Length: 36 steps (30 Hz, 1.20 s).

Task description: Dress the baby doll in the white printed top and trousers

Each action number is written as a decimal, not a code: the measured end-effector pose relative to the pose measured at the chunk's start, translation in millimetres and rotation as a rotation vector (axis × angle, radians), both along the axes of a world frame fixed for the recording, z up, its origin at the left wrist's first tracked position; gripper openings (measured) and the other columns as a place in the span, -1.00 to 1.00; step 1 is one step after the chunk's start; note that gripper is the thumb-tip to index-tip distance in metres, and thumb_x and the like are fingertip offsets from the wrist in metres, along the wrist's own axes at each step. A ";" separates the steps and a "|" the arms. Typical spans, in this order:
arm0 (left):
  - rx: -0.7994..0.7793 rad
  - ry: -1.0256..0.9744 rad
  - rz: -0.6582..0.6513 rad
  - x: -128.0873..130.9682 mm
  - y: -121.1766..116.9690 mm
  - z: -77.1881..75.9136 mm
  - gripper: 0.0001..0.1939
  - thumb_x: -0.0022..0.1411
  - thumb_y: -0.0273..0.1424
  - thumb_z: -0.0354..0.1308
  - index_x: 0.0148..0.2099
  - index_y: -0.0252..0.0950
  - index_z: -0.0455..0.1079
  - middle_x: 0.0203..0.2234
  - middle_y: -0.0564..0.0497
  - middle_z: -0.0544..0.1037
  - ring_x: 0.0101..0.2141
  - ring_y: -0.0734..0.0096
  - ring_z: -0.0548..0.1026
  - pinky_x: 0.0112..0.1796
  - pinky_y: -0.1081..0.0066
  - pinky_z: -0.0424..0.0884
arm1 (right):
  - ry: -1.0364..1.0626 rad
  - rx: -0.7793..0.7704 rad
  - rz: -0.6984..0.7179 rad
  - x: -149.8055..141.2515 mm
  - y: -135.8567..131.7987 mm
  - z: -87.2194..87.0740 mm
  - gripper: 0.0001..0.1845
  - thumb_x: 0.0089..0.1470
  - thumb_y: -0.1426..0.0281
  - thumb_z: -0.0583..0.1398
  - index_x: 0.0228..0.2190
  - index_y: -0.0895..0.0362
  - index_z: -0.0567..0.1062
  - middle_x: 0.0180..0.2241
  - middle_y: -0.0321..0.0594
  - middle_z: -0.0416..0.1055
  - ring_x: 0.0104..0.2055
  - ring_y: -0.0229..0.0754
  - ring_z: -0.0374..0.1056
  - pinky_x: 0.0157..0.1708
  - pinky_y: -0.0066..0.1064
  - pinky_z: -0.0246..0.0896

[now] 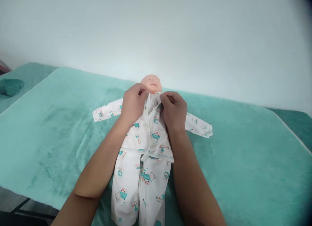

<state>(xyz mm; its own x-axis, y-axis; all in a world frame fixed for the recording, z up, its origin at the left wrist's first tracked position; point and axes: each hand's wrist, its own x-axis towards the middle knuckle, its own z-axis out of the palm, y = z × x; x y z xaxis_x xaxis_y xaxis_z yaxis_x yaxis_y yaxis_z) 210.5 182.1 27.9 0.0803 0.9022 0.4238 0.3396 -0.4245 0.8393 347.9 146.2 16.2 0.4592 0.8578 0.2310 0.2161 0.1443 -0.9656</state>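
Note:
A baby doll [151,82] lies on its back on a teal blanket [231,148], dressed in a white printed shirt [148,131] and matching trousers [138,190]. My left hand [133,104] pinches the shirt's collar edge just below the doll's chin. Opposite it, my right hand [174,110] is closed on the other collar edge. The two hands face each other across the shirt's front opening. The doll's sleeves spread out to both sides.
The blanket covers a bed or table against a pale wall. A dark teal cushion [11,86] lies at the far left. The near edge of the surface drops off at the lower left, with a dark floor below.

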 end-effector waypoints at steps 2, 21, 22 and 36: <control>-0.106 -0.065 -0.055 1.4 -0.7 2.9 -0.89 0.30 -0.42 0.14 -0.31 -0.24 0.43 -0.44 0.07 0.55 -0.39 0.44 0.44 -0.27 0.38 0.36 | 0.092 0.010 0.030 -0.5 -0.1 0.1 -0.87 0.04 0.28 0.24 -0.39 0.08 0.51 -0.49 -0.36 0.42 -0.49 -0.27 0.22 -0.45 -0.39 0.16; -0.287 -0.271 -0.230 3.3 10.2 -10.9 -0.87 0.29 -0.53 0.12 -0.14 -0.21 0.34 -0.40 0.07 0.50 -0.32 0.45 0.49 -0.23 0.40 0.43 | -0.055 0.111 0.176 0.8 3.3 -12.5 -0.93 0.12 0.34 0.22 -0.36 0.05 0.51 -0.30 -0.29 0.57 -0.22 -0.19 0.47 -0.11 -0.30 0.37; -0.297 -0.282 -0.231 3.3 10.2 -10.6 -0.86 0.29 -0.54 0.12 -0.13 -0.21 0.33 -0.40 0.07 0.50 -0.32 0.45 0.49 -0.23 0.40 0.44 | -0.045 0.113 0.177 0.4 3.1 -12.0 -0.93 0.11 0.35 0.23 -0.37 0.06 0.52 -0.30 -0.29 0.58 -0.22 -0.19 0.48 -0.10 -0.29 0.37; -0.200 -0.060 -0.238 0.3 8.4 -10.3 -0.82 0.38 -0.31 0.12 -0.03 -0.16 0.48 -0.35 0.05 0.52 -0.29 0.36 0.48 -0.22 0.36 0.40 | -0.118 0.079 0.254 3.0 0.0 -6.3 -0.90 0.08 0.38 0.25 -0.41 0.06 0.60 -0.18 -0.27 0.61 -0.11 -0.14 0.50 0.00 -0.24 0.37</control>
